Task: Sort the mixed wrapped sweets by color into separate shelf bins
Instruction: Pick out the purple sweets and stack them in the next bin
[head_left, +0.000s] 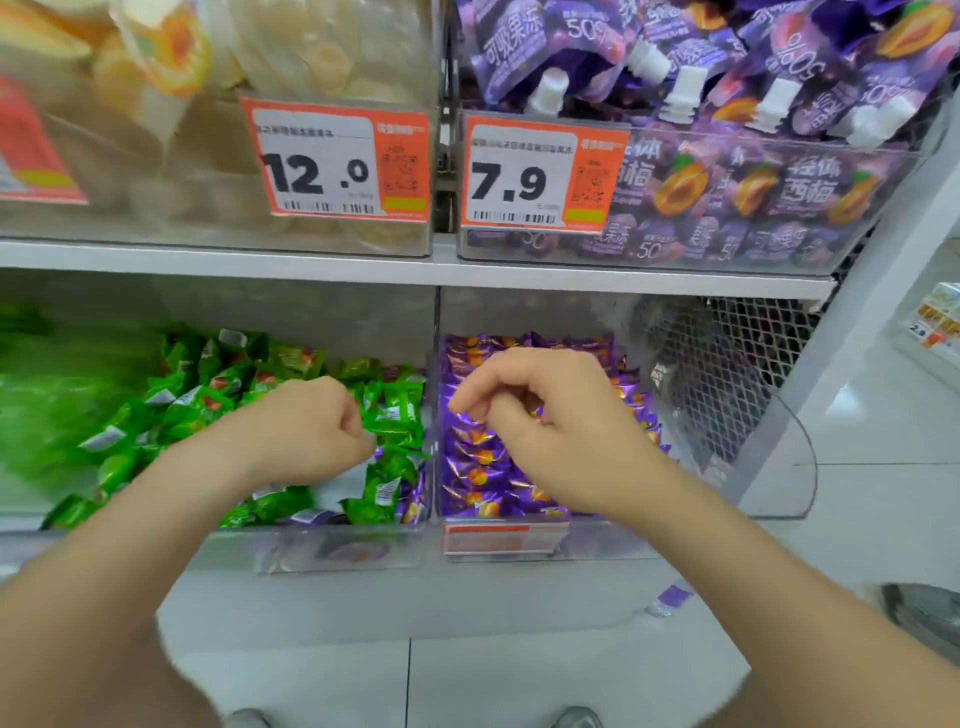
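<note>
The left hand (311, 431) is curling its fingers tight among the green sweets (208, 395), close to the right wall of the left bin (332, 545). A scrap of purple wrapper (378, 453) is showing at its fingertips, but whether it is being pinched cannot be told. The right hand (530, 421) is hanging over the purple sweets (478, 467) in the right bin (613, 540), fingers bunched downward toward the thumb. Whether they are holding a sweet is likewise unclear. The person is probably working with both hands side by side so that strays can cross the clear divider in one short pass. A few stray purple sweets (413, 499) are lying in the green bin's front corner, so the sorting looks unfinished. One purple piece (670, 597) is lying on the floor below.
</note>
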